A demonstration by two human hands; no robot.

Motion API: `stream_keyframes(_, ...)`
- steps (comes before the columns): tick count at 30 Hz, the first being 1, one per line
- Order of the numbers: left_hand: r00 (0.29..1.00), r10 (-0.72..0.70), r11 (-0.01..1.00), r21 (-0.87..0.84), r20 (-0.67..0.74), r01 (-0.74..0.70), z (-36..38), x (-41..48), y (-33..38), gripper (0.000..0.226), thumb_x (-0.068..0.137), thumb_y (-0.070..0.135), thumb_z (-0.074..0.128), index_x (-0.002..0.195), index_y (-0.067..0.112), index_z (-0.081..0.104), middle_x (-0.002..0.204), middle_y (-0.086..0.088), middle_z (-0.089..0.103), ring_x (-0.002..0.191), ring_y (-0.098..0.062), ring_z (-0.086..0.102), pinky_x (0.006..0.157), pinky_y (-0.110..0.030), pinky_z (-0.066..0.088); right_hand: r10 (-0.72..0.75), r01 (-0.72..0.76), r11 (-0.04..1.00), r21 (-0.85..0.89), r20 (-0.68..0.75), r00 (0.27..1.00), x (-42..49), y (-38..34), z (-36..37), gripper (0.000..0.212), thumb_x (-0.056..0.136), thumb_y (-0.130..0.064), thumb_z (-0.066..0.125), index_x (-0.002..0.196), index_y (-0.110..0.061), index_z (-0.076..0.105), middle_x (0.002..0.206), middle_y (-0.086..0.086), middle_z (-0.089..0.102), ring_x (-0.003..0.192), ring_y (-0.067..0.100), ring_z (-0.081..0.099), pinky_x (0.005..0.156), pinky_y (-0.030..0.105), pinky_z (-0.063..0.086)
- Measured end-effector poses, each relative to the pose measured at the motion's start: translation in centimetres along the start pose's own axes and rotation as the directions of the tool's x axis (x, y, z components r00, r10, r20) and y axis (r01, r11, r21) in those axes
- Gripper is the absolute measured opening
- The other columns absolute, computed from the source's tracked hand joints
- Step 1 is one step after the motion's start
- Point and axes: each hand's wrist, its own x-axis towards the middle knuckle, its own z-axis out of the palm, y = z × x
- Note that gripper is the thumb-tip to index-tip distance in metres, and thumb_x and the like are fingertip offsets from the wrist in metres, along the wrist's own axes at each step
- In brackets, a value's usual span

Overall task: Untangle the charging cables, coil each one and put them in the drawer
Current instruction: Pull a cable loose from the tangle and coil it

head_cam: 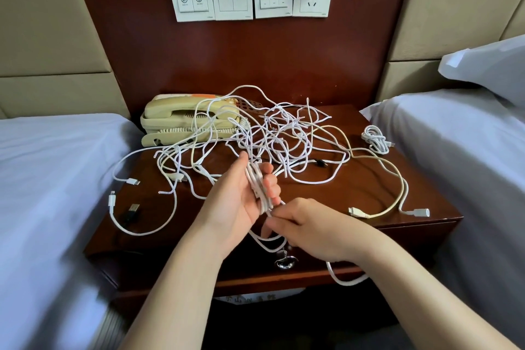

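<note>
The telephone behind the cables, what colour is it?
The telephone is cream beige; the head view shows it best.

White cables (278, 133) tangled across nightstand (369, 193), half-wound coil (260, 187) upright near front, finished coil (375, 138) at right edge, drawer (250, 267) closed

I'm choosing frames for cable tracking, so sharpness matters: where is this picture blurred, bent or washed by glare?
Head view: the tangle of white charging cables, the left hand gripping a white cable coil and the right hand pinching its strand are sharp; head view, lower left: the white bedsheet smears; head view: wide-angle bending bows the glossy dark wooden nightstand, whose top shows pale sheen.
</note>
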Motion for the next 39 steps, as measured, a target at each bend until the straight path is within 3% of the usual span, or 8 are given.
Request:
stream_keyframes(11,0.981,0.019,0.929,0.367,-0.191,0.053,-1.4,2.5,-0.9,0.071,0.098,0.05,0.011,0.071,0.003,0.056,0.041,-0.005,0.056,0.037,-0.017,0.055,0.049,-0.027,0.046,-0.177,0.175,0.983,-0.059,-0.041,0.983,-1.1,-0.9,0.2,0.028,0.097,-0.02,0.048,0.077,-0.015,0.067,0.052,-0.007,0.045,0.051,0.005,0.043,0.053,0.015,0.034)
stream_keyframes(16,0.999,0.013,0.85,0.527,-0.047,0.014,-1.9,1.8,-1.4,0.062,0.099,0.05,0.02,0.071,0.01,0.058,0.031,0.003,0.05,0.043,-0.007,0.054,0.053,-0.021,0.039,-0.238,0.261,0.963,0.069,-0.237,0.942,-1.1,-0.7,-0.6,0.021,0.092,-0.019,0.06,0.072,-0.014,0.066,0.06,-0.001,0.061,0.054,0.003,0.052,0.056,0.017,0.038)
stream_keyframes(20,0.972,-0.218,0.754,0.647,0.083,0.114,-0.9,0.6,-1.6,0.088,0.047,0.094,0.027,0.059,0.02,0.073,0.046,-0.004,0.058,0.042,-0.016,0.059,0.05,-0.029,0.045,-0.209,0.279,0.943,0.183,-0.329,0.921,-1.1,0.0,-1.2,0.022,0.089,-0.021,0.066,0.071,-0.01,0.06,0.055,0.004,0.066,0.051,0.018,0.063,0.056,0.031,0.05)
stream_keyframes(22,0.967,-0.216,0.816,0.569,0.134,0.104,-0.2,0.3,-1.2,0.079,0.055,0.084,0.032,0.067,0.019,0.075,0.044,-0.005,0.054,0.038,-0.017,0.056,0.044,-0.025,0.046,-0.205,0.277,0.947,0.165,-0.355,0.912,-0.8,0.0,-1.3,0.025,0.085,-0.025,0.07,0.073,-0.008,0.055,0.058,0.014,0.065,0.053,0.03,0.062,0.057,0.043,0.052)
stream_keyframes(26,0.937,-0.303,0.868,0.457,0.175,0.195,1.2,-0.7,0.0,0.076,0.092,0.053,0.017,0.064,-0.004,0.058,0.033,-0.006,0.043,0.024,-0.014,0.04,0.032,-0.017,0.033,-0.166,0.298,0.9,0.316,-0.384,0.908,-0.9,-0.6,-1.8,0.02,0.086,0.007,0.06,0.079,-0.002,0.044,0.06,0.018,0.045,0.041,0.008,0.043,0.046,0.008,0.036)
stream_keyframes(30,0.896,-0.383,0.845,0.477,0.223,0.242,0.4,-1.6,0.3,0.071,0.093,0.031,0.015,0.051,0.003,0.063,0.039,-0.002,0.039,0.03,-0.012,0.035,0.037,-0.019,0.033,-0.295,0.371,0.898,0.237,-0.302,0.907,-1.0,0.2,-2.1,0.022,0.085,-0.027,0.066,0.089,-0.006,0.062,0.059,0.004,0.062,0.054,0.006,0.05,0.053,0.014,0.037)
stream_keyframes(34,0.924,-0.308,0.883,0.43,0.227,0.189,0.0,-2.2,0.5,0.055,0.097,0.022,0.021,0.076,-0.003,0.065,0.053,-0.002,0.046,0.044,-0.011,0.04,0.046,-0.022,0.039,-0.276,0.344,0.918,0.197,-0.305,0.912,-0.3,0.9,-1.8,0.026,0.083,-0.045,0.061,0.083,-0.019,0.064,0.061,0.013,0.062,0.057,0.014,0.049,0.055,0.032,0.038)
stream_keyframes(39,0.997,-0.045,0.883,0.464,-0.062,0.069,0.8,-2.4,0.1,0.039,0.1,0.028,0.041,0.071,0.008,0.058,0.048,-0.001,0.048,0.036,-0.008,0.039,0.037,-0.019,0.034,-0.25,0.306,0.947,0.098,-0.375,0.893,0.4,1.0,-1.1,0.038,0.087,-0.047,0.055,0.077,-0.011,0.063,0.057,-0.009,0.058,0.053,0.002,0.048,0.053,0.018,0.038)
